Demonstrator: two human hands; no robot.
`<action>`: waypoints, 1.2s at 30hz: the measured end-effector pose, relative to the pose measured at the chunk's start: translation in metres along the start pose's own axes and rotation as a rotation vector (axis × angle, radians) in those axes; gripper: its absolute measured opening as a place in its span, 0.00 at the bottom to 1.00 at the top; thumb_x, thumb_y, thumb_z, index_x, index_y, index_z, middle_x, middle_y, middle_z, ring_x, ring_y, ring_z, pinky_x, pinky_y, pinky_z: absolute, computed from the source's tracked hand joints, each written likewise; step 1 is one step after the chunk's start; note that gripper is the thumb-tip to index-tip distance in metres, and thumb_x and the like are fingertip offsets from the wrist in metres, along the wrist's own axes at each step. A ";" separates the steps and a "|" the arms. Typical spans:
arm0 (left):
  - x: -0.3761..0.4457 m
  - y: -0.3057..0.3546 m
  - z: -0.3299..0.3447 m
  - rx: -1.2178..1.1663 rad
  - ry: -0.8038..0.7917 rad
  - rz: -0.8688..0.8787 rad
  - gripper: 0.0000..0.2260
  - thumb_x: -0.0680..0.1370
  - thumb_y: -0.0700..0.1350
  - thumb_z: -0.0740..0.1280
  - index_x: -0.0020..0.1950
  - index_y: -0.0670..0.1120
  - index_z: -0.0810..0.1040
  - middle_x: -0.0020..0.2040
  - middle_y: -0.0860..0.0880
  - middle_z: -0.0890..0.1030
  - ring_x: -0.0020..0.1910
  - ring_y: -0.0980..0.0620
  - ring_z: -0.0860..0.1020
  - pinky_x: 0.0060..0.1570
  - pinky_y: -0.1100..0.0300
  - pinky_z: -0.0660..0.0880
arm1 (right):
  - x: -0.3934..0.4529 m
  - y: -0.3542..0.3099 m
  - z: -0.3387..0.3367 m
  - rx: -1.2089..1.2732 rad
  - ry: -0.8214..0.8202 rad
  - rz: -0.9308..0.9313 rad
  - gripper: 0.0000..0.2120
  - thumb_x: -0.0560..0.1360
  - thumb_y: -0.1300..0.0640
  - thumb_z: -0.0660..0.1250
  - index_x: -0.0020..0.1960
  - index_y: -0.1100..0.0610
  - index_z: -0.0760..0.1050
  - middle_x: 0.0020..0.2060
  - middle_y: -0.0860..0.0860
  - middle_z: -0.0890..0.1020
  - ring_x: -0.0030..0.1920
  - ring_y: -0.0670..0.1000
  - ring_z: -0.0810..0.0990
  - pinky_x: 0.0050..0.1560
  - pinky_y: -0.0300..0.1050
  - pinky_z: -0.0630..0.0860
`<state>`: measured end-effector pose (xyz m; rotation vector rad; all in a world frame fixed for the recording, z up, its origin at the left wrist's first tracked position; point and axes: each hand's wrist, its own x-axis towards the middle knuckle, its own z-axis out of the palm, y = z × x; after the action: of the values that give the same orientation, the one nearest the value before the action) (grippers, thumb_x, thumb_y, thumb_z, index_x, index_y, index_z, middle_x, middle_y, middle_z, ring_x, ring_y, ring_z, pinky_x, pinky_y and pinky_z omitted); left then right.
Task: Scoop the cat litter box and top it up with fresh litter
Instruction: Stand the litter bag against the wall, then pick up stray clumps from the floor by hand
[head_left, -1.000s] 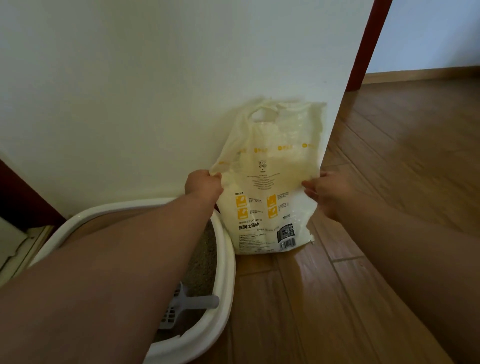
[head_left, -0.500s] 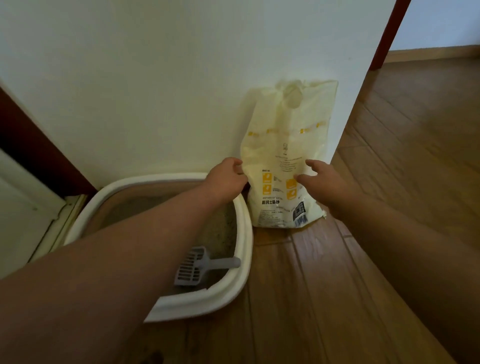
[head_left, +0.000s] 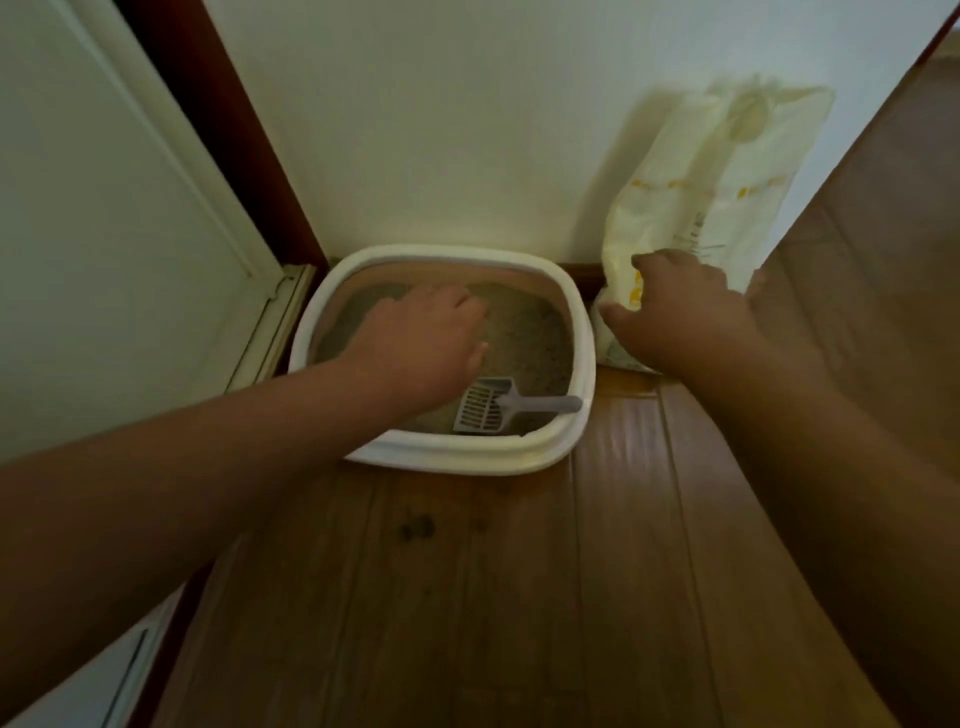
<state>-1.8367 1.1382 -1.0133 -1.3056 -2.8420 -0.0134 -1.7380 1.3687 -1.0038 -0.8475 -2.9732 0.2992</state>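
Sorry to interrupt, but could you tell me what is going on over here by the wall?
A person is tending a white litter box on the wood floor. A grey slotted scoop lies inside it on the litter, untouched. The left hand hovers open over the box, holding nothing. The right hand is open in front of a cream litter bag that leans against the wall beside the box.

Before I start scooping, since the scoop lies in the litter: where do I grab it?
Take the scoop by its bare handle, which points right along the near wall of the litter box. Come from above with the right hand; the slotted head lies left, nearly under the left hand.
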 end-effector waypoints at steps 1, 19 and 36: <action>-0.016 -0.008 0.006 0.015 0.012 -0.016 0.21 0.82 0.58 0.59 0.72 0.52 0.70 0.69 0.49 0.74 0.64 0.48 0.75 0.56 0.46 0.77 | -0.010 -0.013 0.006 0.000 0.013 -0.032 0.32 0.78 0.38 0.63 0.75 0.54 0.67 0.73 0.56 0.70 0.70 0.63 0.70 0.64 0.60 0.71; -0.216 -0.067 0.158 -0.182 0.014 -0.340 0.21 0.82 0.55 0.56 0.75 0.54 0.68 0.75 0.54 0.70 0.77 0.53 0.63 0.68 0.48 0.68 | -0.144 -0.116 0.175 0.264 0.028 -0.228 0.18 0.77 0.50 0.68 0.66 0.51 0.75 0.62 0.49 0.76 0.62 0.50 0.73 0.63 0.48 0.72; -0.189 -0.070 0.167 -2.084 0.023 -1.130 0.13 0.85 0.48 0.59 0.66 0.48 0.78 0.61 0.49 0.84 0.61 0.49 0.82 0.59 0.50 0.77 | -0.128 -0.138 0.274 0.024 -0.683 -0.357 0.24 0.80 0.58 0.63 0.75 0.48 0.69 0.72 0.51 0.70 0.70 0.58 0.70 0.71 0.53 0.69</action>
<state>-1.7681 0.9520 -1.1838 0.9659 -2.1133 -3.0278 -1.7247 1.1389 -1.2436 -0.2087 -3.6357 0.7284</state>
